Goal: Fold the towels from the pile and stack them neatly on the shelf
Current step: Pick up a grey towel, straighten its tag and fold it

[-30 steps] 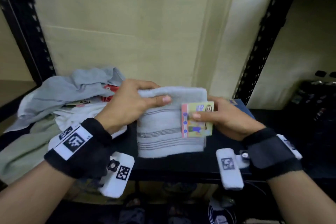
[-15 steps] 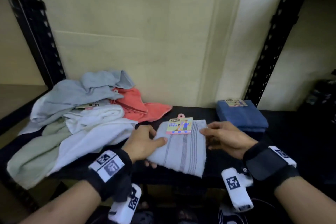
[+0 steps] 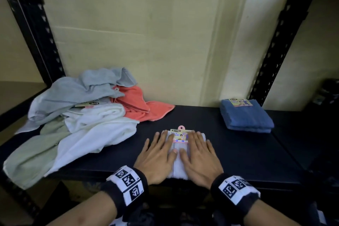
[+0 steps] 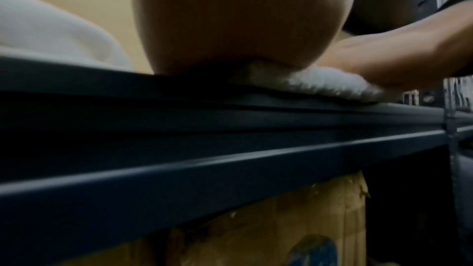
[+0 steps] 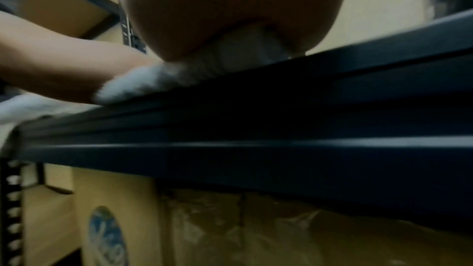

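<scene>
A folded white striped towel (image 3: pixel 178 165) with a paper label (image 3: pixel 180 135) lies at the front of the black shelf (image 3: pixel 238 152). My left hand (image 3: pixel 157 154) and right hand (image 3: pixel 199 154) press flat on it side by side, fingers straight. From the wrist views, the towel's fluffy edge (image 4: pixel 320 84) (image 5: pixel 143 82) shows squeezed under my palms at the shelf lip. A loose pile of towels (image 3: pixel 82 115), grey, white, pale green and coral, fills the left of the shelf. A folded blue towel (image 3: pixel 245 115) sits at the back right.
Black perforated shelf posts (image 3: pixel 34 24) (image 3: pixel 280 33) stand at both sides, with a pale board wall (image 3: pixel 146 42) behind. Bare shelf lies between the white towel and the blue one. A cardboard box (image 4: pixel 281 230) sits below the shelf.
The striped towel went from held up to lying on the shelf. Both hands let go of its edges and now lie flat on top, pressing it down.
</scene>
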